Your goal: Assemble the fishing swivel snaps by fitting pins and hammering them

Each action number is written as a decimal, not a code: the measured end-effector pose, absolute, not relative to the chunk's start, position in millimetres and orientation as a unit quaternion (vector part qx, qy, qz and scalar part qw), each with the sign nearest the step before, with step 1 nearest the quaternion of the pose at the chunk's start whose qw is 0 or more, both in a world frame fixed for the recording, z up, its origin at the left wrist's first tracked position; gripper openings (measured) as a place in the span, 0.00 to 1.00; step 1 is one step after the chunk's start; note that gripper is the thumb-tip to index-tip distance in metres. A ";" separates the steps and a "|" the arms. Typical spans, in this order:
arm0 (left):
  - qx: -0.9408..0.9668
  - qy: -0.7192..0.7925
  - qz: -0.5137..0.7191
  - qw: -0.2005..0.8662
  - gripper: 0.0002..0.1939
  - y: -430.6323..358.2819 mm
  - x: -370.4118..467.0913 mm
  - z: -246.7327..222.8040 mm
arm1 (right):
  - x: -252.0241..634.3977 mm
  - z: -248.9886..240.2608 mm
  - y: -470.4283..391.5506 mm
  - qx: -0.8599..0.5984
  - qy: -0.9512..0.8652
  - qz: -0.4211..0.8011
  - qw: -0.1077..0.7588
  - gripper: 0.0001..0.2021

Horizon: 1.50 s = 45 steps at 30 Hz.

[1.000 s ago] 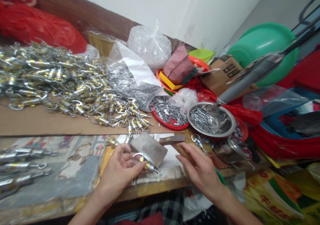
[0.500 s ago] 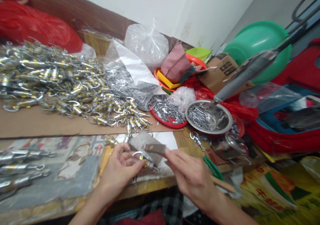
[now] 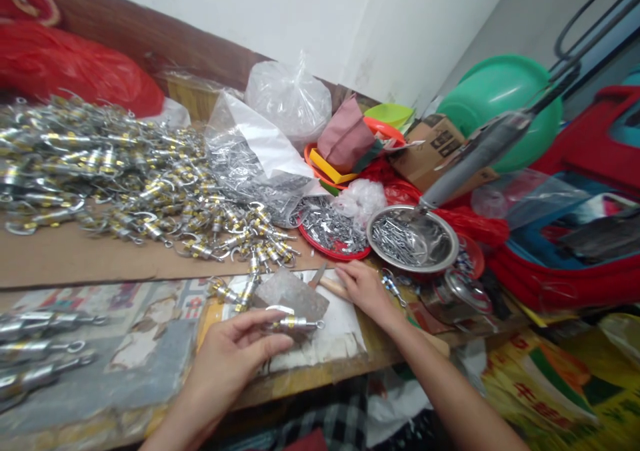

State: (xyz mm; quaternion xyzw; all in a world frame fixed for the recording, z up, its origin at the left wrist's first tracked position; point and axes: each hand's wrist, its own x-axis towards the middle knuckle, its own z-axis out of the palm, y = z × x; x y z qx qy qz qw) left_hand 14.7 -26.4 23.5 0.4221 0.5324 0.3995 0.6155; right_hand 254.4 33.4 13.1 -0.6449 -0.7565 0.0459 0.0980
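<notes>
My left hand [image 3: 237,351] pinches a small metal hook piece [image 3: 299,323] between thumb and fingers. It has a silver and yellow body, a curved hook and a ring at its right end. The piece is at the near side of a flat grey metal block [image 3: 290,293], which lies on white paper [image 3: 343,334]. Beyond the block's right corner, my right hand [image 3: 367,287] closes its fingers on the wooden handle of a small knife-like tool [image 3: 334,285]. Its short dark blade points away. More hook pieces [image 3: 233,292] lie left of the block.
A large heap of hook pieces [image 3: 100,157] covers cardboard at the left. Behind the block stand a red tray of small metal parts [image 3: 330,227] and a steel bowl of pins [image 3: 400,237]. Larger metal pieces [image 3: 40,344] lie front left; a grey lever [image 3: 475,157] slants at right.
My right hand has moved away from the hook piece, up and right to the wooden-handled tool. My left hand keeps the hook piece, its ring end now pointing right. The view has shifted slightly.
</notes>
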 end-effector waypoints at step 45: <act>0.544 0.472 0.450 0.528 0.05 -34.7 12.0 27.0 | 179.0 33.2 -36.7 -0.336 -0.736 0.302 0.504 0.08</act>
